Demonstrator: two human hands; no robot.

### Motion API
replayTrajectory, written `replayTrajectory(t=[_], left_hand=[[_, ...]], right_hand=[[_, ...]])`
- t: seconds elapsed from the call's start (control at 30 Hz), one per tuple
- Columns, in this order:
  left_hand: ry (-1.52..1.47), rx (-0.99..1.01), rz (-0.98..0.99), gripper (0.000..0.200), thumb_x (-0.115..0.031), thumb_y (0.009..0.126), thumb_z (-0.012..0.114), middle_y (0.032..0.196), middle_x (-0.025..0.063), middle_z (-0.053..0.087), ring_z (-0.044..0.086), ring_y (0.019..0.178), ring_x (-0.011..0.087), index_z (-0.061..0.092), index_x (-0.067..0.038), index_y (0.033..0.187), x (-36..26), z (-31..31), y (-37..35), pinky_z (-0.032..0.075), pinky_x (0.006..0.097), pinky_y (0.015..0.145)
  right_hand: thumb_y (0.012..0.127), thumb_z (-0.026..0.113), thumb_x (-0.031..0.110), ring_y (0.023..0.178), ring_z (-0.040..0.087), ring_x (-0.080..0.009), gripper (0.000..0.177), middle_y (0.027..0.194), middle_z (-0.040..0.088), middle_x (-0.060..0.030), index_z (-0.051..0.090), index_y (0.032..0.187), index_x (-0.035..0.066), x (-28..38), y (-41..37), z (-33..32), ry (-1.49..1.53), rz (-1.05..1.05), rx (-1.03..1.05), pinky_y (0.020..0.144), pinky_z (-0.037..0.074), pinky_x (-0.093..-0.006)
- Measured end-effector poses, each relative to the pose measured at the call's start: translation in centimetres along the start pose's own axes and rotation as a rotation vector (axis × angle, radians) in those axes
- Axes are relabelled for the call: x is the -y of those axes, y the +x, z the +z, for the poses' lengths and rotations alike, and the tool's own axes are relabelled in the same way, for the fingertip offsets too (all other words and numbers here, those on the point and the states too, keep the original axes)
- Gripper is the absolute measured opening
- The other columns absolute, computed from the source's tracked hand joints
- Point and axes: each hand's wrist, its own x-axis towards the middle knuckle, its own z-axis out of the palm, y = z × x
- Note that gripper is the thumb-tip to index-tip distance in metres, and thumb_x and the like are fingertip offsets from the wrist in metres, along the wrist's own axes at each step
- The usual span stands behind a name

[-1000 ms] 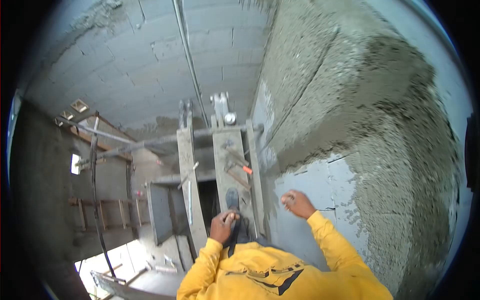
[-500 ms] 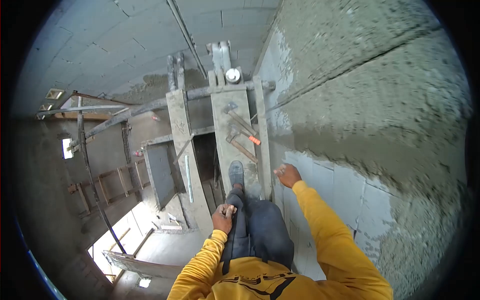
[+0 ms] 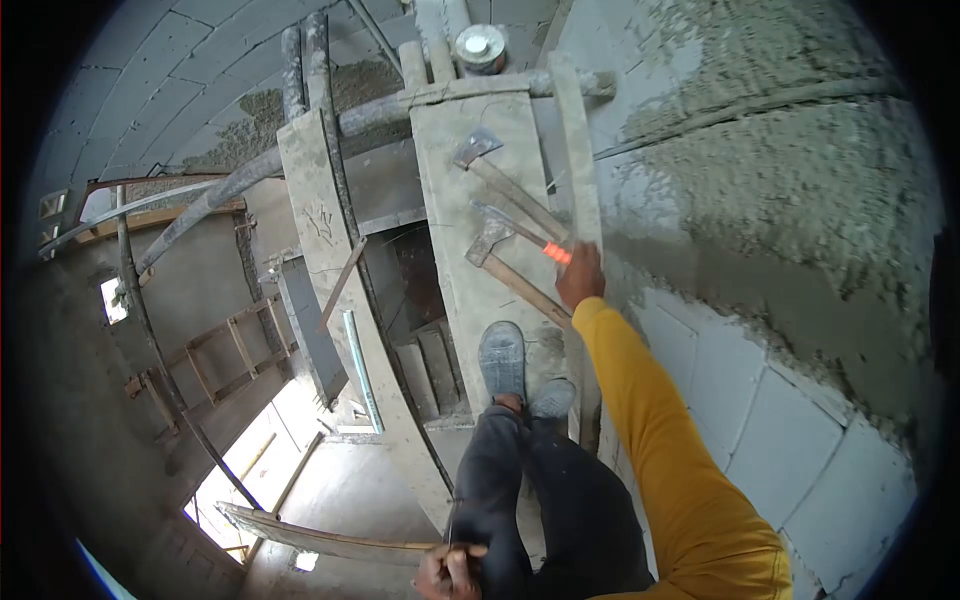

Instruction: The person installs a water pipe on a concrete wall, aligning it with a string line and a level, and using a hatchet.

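Note:
My right hand [image 3: 582, 275] reaches down to the plank [image 3: 460, 290], its fingers closed at the end of a slim tool with an orange handle [image 3: 557, 252]. That tool's thin metal shaft points up and left between two wooden-handled hatchets. The upper hatchet [image 3: 515, 195] lies slanted across the plank; the lower hatchet [image 3: 525, 288] has its handle end just below my right hand. Down at the bottom edge, my left hand [image 3: 450, 572] is held before my leg with curled fingers, and I cannot tell what they hold.
My shoes [image 3: 502, 360] stand on the plank. Left of it, past a gap, runs a second plank [image 3: 325, 235] with a pale blue strip [image 3: 362, 370]. A round pole [image 3: 400, 112] crosses ahead, near a white-topped container [image 3: 480, 48]. A partly plastered block wall [image 3: 720, 330] rises at right.
My right hand has moved forward and down from beside the wall to the orange handle. The view has come closer to the plank, and my left hand sits lower in it.

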Motion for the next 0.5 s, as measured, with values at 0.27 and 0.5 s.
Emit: replayTrajectory(t=[0.27,0.5], left_hand=[[0.129,-0.024,0.088,0.025,-0.015,0.107,0.051,0.080,0.0062,0.073,0.052,0.054,0.0105,0.067,-0.003,0.092,-0.1,-0.5,2.4,0.045,0.0264,0.054],[-0.032,0.046,0.022,0.019,-0.018,0.105,0.058,0.075,0.0055,0.066,0.051,0.057,0.0101,0.060,-0.002,0.094,-2.1,0.2,3.4,0.043,0.0264,0.055]], right_hand=[[0.076,0.082,0.017,0.112,0.061,-0.0421,0.061,0.119,0.063,-0.0192,0.052,0.126,-0.003,0.6,10.7,5.7,-0.281,-0.283,0.158,0.094,0.052,-0.0482],[0.078,0.075,0.024,0.092,0.069,-0.0439,0.057,0.095,0.071,-0.0260,0.053,0.121,-0.006,6.6,9.7,-5.4,-0.087,-0.195,0.279,0.083,0.055,-0.0509]])
